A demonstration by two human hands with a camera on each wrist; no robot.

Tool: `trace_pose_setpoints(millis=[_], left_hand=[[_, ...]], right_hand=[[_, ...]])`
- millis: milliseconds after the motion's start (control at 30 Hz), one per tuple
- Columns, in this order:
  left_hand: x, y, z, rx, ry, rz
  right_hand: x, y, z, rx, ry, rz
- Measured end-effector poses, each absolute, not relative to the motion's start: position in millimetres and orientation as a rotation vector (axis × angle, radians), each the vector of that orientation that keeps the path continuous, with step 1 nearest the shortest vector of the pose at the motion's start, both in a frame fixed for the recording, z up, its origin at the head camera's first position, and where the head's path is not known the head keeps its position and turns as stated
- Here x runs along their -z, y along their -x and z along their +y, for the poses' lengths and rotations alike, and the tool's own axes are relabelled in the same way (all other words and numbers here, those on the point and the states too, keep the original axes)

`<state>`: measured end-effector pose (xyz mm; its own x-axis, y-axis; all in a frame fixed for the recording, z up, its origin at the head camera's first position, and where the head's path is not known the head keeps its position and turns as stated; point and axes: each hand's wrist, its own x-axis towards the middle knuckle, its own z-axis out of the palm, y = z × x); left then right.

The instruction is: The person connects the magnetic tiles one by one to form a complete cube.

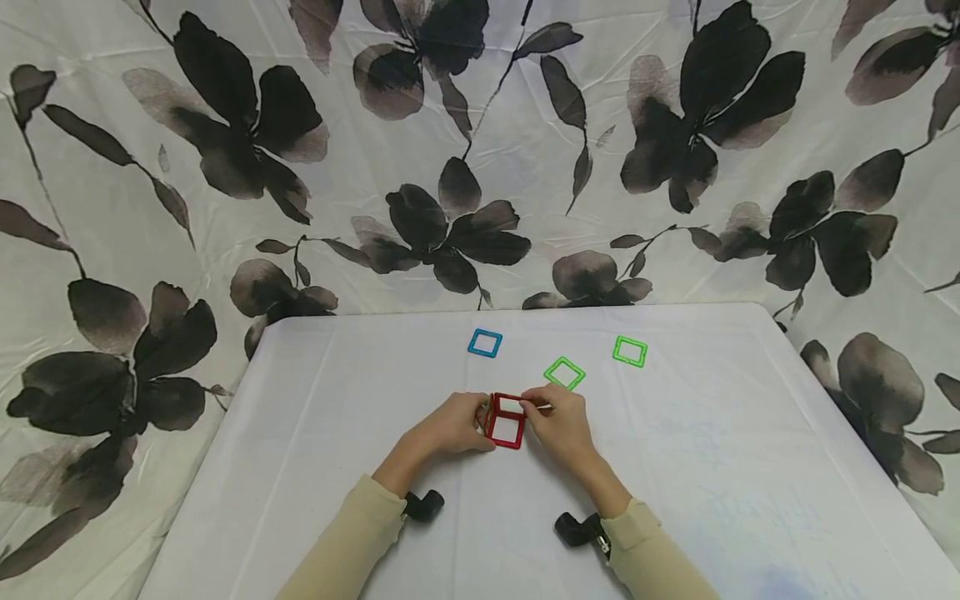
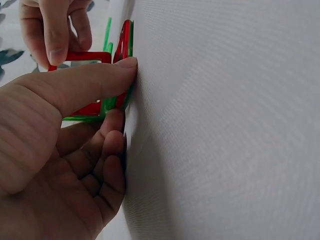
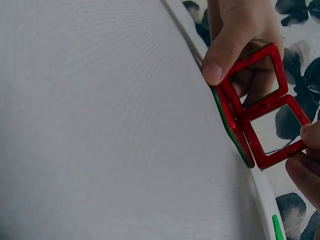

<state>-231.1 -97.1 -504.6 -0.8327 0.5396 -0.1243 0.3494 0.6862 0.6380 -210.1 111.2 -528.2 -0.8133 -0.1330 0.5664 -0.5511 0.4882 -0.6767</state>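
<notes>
Several red square magnetic tiles (image 1: 507,430) with open centres are joined at the edges, one lying low and others standing up from it. Green edging (image 2: 82,119) shows against the red frames in the left wrist view. From the left side my left hand (image 1: 456,423) holds the joined tiles, its thumb across a frame and its fingers behind. My right hand (image 1: 558,421) pinches the edge of one standing red tile (image 3: 280,132) between thumb and fingers. Parts of the joined tiles are hidden behind the left thumb.
Beyond the hands lie a blue square tile (image 1: 485,342), a green square tile (image 1: 565,373) and another green square tile (image 1: 630,351), all flat on the white table (image 1: 337,367). A floral cloth (image 1: 525,225) hangs behind the table's far edge.
</notes>
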Motion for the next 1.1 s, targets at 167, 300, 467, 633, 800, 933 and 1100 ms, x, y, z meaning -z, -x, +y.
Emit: trace_pose_setpoints(millis=[167, 300, 467, 633, 800, 933, 1100], left_hand=[[506.0, 230.4, -97.5, -0.902, -0.701, 2.592], [507.1, 230.6, -99.4, -0.918, -0.698, 2.554], [507.5, 232.3, -104.3, -0.933, -0.7, 2.496], [507.1, 234.2, -108.0, -0.958, -0.717, 2.47], [508.7, 235.3, -111.3, -0.957, -0.767, 2.466], [510.2, 237.2, -112.4, -0.987, -0.804, 2.487], [514.1, 240.6, -112.0, -1.044, -0.868, 2.509]], right_hand=[[526.8, 210.4, 111.4, -1.305, -0.546, -2.325], [524.8, 210.5, 114.0, -1.308, -0.544, -2.359], [522.6, 209.3, 116.8, -1.29, -0.522, -2.404], [518.6, 208.5, 119.5, -1.284, -0.518, -2.475], [515.7, 208.2, 121.5, -1.285, -0.539, -2.508], [515.0, 209.3, 122.1, -1.285, -0.558, -2.508], [516.0, 212.3, 122.5, -1.3, -0.57, -2.502]])
